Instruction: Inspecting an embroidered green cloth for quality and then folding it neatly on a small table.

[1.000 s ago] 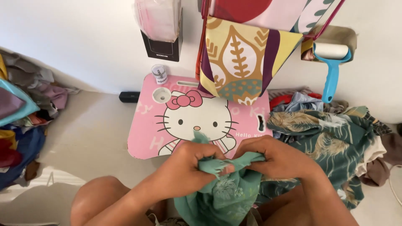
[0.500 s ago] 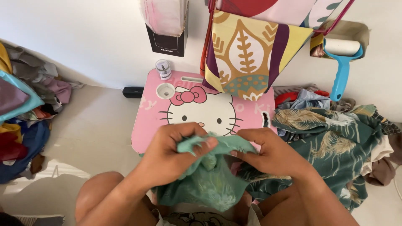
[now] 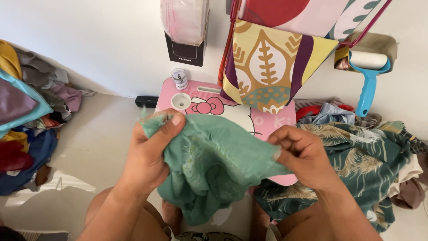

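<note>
Green cloth [image 3: 209,156]: thin teal-green piece with frayed edges, centre of frame, held up over the lap and in front of the pink table [image 3: 278,121]; lower part hangs bunched.
Change: a second ago it was a crumpled wad gripped close between both hands; now its top edge is pulled out wide and one face shows.
Left hand [image 3: 149,154]: closed on the cloth's upper left corner, thumb on top, fingers curled behind.
Right hand [image 3: 305,156]: pinching the right edge with fingertips, other fingers loosely bent.
Meaning: judged as the piece being opened out for a look.
Behind: small jar [image 3: 179,78] on the table's far edge; patterned fabric [image 3: 272,67] hanging above.
Right of frame: dark green leaf-print cloth [image 3: 356,151]; blue lint roller [image 3: 368,85] on the wall.
Left of frame: heap of mixed clothes [image 3: 26,120].
</note>
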